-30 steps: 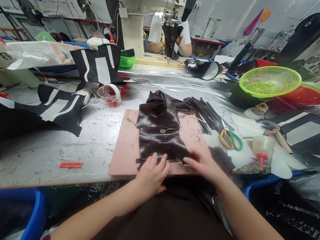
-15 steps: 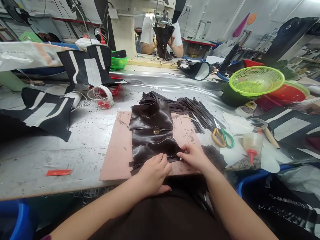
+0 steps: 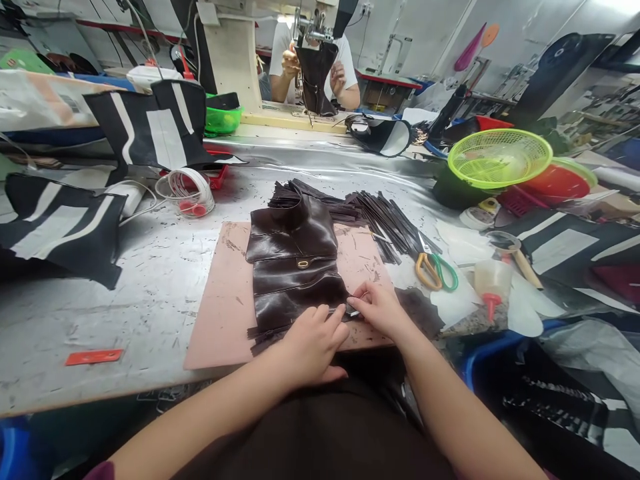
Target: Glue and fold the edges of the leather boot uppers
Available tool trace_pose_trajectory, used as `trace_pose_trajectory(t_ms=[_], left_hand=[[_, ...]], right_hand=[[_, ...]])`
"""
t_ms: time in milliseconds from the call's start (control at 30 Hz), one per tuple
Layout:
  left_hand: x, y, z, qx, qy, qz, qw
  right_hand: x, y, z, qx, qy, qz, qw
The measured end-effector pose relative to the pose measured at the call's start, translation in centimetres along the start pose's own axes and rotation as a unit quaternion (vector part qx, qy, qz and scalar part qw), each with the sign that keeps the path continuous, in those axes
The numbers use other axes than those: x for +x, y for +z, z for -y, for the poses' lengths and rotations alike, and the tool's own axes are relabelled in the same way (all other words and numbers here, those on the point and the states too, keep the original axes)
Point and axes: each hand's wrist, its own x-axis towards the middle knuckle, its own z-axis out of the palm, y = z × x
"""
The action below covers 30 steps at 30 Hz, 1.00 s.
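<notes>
A shiny dark brown leather boot upper (image 3: 295, 233) with a small gold buckle (image 3: 303, 264) lies on a pink board (image 3: 215, 320) before me. My left hand (image 3: 313, 343) rests over its near edge, fingers stretched out and pressing on the leather, thumb apart. At the near right corner my right hand (image 3: 377, 308) pinches the upper's edge between thumb and fingers. The two hands almost meet there. Dark strips (image 3: 265, 337) stick out from under the upper's near left side. My fingers partly hide the near edge.
Dark strips (image 3: 383, 220) lie in piles behind the board. To the right are scissors (image 3: 435, 270), a glue bottle (image 3: 493, 283) and a yellow-green basket (image 3: 500, 157). Black pieces with white bands (image 3: 65, 227) lie left, near an orange-red strip (image 3: 94, 357). Across, a person works at a sewing machine (image 3: 225, 53).
My view has shifted slightly, so the bench appears further left. The left fingers have spread and reached toward the right hand, which keeps its pinch. The person opposite has raised their hands.
</notes>
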Motion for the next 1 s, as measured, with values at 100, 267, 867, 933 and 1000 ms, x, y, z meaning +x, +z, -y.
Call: trace_pose_trajectory(t_ms=[100, 267, 867, 933, 1000], left_hand=[[0.6, -0.3, 0.1, -0.001, -0.010, 0.012, 1.000], [1.0, -0.3, 0.5, -0.019, -0.021, 0.019, 0.999], [2.4, -0.5, 1.2, 0.021, 0.045, 0.053, 0.997], [2.5, -0.5, 1.2, 0.027, 0.038, 0.069, 0.997], [2.5, -0.5, 1.2, 0.031, 0.031, 0.080, 0.996]], right_hand=[[-0.3, -0.5, -0.4, 0.010, -0.017, 0.015, 1.000], [-0.5, -0.6, -1.0, -0.040, -0.056, -0.003, 0.998], [-4.4, -1.1, -1.5, -0.108, -0.244, -0.101, 0.958], [-2.7, -4.3, -2.3, -0.130, -0.096, -0.139, 0.977], [-0.2, -7.8, -3.6, -0.158, 0.029, -0.220, 0.962]])
